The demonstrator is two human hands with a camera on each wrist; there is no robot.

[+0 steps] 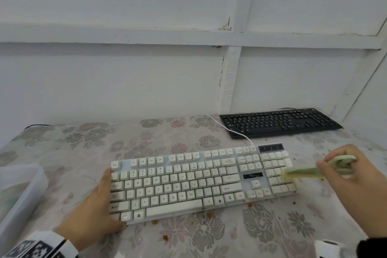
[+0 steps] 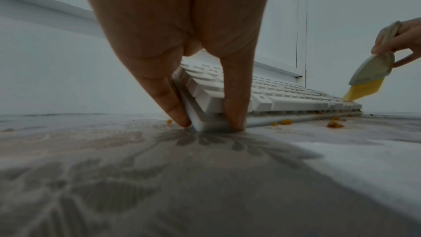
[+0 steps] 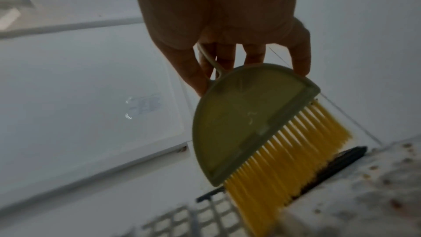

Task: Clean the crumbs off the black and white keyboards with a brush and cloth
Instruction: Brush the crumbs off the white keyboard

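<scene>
Two keyboards: the white keyboard [image 1: 201, 182] at lower centre, the black keyboard [image 1: 280, 122] upper right. Left hand [image 1: 98, 207] pinches the white one's left end; right hand [image 1: 351, 174] grips one green brush [image 1: 303, 170] over its number pad. Orange crumbs [image 1: 165, 236] dot the tablecloth [image 1: 62, 148].

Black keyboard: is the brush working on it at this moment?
No: the brush in the right hand is over the white keyboard's number pad, while the black keyboard lies untouched behind it.

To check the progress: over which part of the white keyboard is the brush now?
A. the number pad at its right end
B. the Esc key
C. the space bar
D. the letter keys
A: the right hand holds the brush with its bristles over the right end of the white keyboard.
</scene>
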